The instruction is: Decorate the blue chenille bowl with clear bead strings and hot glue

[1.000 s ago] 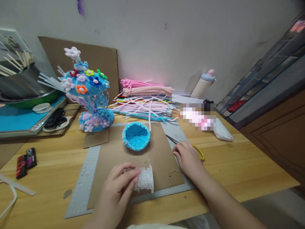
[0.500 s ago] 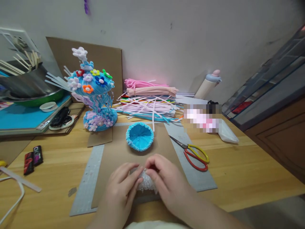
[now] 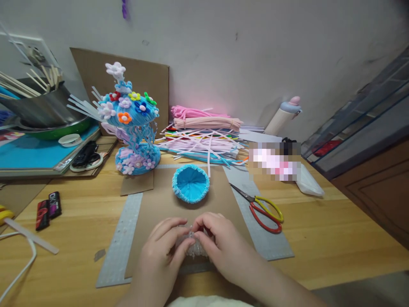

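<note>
Between my fingers is a wad of clear, bumpy plastic (image 3: pixel 197 249) that looks like bubble wrap. My left hand (image 3: pixel 166 245) grips its left side with thumb and fingers. From the other side, my right hand (image 3: pixel 220 245) pinches its top, near the left fingertips. Much of the wad is hidden by the hands. Just beyond them a blue fuzzy bowl (image 3: pixel 191 183) with a ruffled rim sits on a cardboard sheet (image 3: pixel 156 213), its hollow facing me. The cardboard lies on a grey cutting mat (image 3: pixel 115 251).
Scissors (image 3: pixel 265 211) with red and yellow handles lie to the right. A flower-covered blue ornament (image 3: pixel 137 132) stands at the back left, beside bundles of pipe cleaners (image 3: pixel 204 140). A glue gun (image 3: pixel 6 213) and its white cord are at the left edge. A bottle (image 3: pixel 283 117) leans at the back.
The view has shifted slightly, so the scene sits a little further right. My fingers have moved closer together over the clear plastic, and less of it shows.
</note>
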`<state>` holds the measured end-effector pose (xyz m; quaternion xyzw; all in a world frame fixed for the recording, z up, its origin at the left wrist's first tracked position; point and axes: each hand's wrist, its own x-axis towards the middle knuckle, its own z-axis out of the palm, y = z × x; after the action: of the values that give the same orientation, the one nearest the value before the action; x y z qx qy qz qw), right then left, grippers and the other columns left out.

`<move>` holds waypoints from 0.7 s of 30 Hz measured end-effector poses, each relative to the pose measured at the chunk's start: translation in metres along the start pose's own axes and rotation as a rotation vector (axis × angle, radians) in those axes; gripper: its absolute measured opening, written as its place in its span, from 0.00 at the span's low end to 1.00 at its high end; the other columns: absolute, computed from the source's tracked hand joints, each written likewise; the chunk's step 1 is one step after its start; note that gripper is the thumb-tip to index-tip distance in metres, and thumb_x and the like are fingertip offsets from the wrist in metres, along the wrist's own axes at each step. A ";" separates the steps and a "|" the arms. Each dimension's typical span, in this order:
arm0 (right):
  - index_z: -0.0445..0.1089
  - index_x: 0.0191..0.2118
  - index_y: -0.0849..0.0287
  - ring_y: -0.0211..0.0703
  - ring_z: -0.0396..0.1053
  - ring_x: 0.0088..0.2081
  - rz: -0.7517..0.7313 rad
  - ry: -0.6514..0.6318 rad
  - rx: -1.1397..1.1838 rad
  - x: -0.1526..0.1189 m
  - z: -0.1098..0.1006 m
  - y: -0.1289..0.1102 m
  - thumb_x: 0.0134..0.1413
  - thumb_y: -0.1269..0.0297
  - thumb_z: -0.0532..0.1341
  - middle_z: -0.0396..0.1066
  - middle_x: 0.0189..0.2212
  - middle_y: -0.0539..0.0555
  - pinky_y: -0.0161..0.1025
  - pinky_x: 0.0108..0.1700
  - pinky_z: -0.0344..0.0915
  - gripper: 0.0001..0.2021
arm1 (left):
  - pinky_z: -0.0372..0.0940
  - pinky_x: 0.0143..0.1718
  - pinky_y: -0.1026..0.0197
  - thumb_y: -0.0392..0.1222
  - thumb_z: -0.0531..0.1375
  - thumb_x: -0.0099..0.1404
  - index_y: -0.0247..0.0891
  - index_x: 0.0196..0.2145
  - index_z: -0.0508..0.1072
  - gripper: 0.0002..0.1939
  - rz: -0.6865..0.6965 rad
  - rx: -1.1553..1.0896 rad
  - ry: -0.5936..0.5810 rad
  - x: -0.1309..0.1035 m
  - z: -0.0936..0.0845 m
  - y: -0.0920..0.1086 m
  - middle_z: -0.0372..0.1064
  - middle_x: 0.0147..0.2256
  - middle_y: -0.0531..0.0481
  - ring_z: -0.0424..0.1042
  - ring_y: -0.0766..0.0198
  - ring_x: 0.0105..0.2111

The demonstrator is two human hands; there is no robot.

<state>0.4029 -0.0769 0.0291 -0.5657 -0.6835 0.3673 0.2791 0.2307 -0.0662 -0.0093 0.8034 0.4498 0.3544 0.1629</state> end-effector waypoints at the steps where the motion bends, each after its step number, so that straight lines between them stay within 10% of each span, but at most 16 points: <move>1: 0.67 0.34 0.55 0.42 0.65 0.38 0.008 -0.018 0.007 0.001 -0.001 0.000 0.55 0.74 0.55 0.70 0.32 0.49 0.37 0.38 0.58 0.07 | 0.70 0.41 0.59 0.39 0.60 0.61 0.42 0.39 0.74 0.07 -0.006 -0.008 -0.006 0.000 0.000 0.000 0.73 0.41 0.47 0.72 0.60 0.42; 11: 0.62 0.33 0.55 0.39 0.60 0.33 0.054 -0.172 0.004 0.007 -0.018 -0.004 0.54 0.70 0.57 0.62 0.27 0.46 0.33 0.32 0.55 0.03 | 0.67 0.43 0.57 0.38 0.58 0.63 0.41 0.38 0.73 0.06 -0.025 -0.061 -0.120 0.005 -0.005 0.004 0.71 0.40 0.47 0.69 0.59 0.43; 21: 0.61 0.34 0.58 0.39 0.60 0.39 -0.234 -0.252 -0.165 0.007 -0.035 -0.010 0.52 0.81 0.53 0.64 0.33 0.49 0.37 0.43 0.55 0.09 | 0.64 0.41 0.57 0.38 0.60 0.61 0.45 0.33 0.78 0.06 -0.166 -0.136 -0.375 0.029 -0.019 0.009 0.72 0.38 0.50 0.71 0.59 0.39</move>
<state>0.4235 -0.0642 0.0565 -0.4529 -0.8019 0.3430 0.1849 0.2324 -0.0477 0.0218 0.8027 0.4515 0.2136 0.3260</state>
